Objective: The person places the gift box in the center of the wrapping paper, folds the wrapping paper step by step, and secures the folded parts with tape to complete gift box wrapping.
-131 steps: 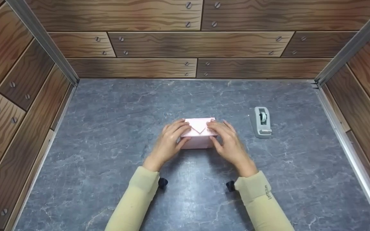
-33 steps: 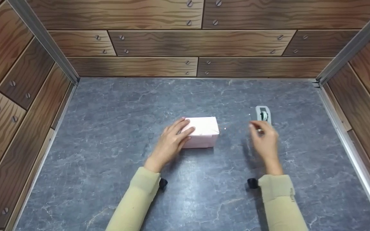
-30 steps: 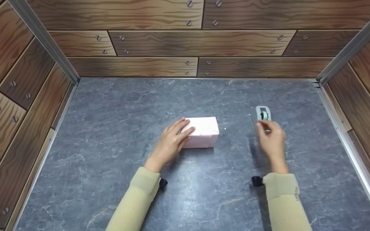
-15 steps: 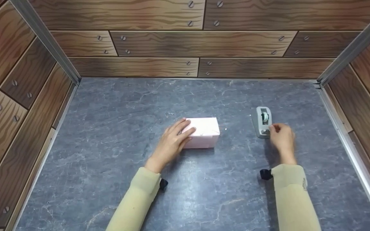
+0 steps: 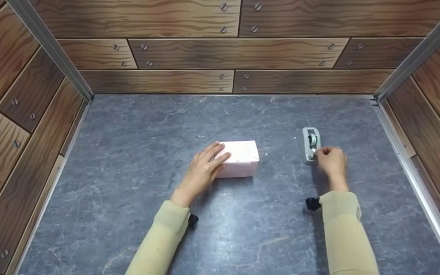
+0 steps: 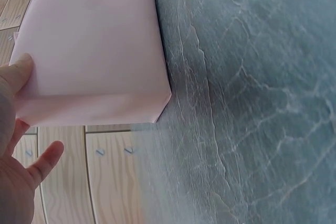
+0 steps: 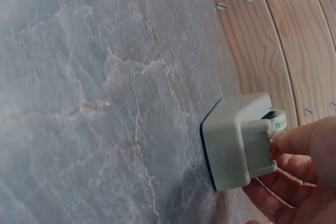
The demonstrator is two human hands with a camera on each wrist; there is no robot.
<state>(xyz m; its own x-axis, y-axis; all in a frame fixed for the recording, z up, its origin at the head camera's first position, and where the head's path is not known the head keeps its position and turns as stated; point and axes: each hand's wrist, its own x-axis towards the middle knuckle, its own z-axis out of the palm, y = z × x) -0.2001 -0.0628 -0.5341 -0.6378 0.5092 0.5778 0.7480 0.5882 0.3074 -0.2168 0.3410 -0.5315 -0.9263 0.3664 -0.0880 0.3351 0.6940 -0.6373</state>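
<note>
A pink paper-wrapped box lies on the grey marbled table, with creased folds at its right end. My left hand holds its left end, fingers over the top and thumb against the near side. In the left wrist view a fingertip presses on the smooth pink box. To the right, my right hand is at the front end of a pale grey tape dispenser. Thumb and fingers pinch at the toothed cutter of the dispenser, where the tape end is; the fingers mostly cover the tape.
A tiny white scrap lies between box and dispenser. Wood-patterned panels with metal corner strips wall in the table at the back and both sides. A black wrist camera juts from the right sleeve.
Both hands were on the box's ends, a pointed flap showing on top. My right hand has since left for the dispenser, passing before it and now closing in on its cutter; the left stays.
</note>
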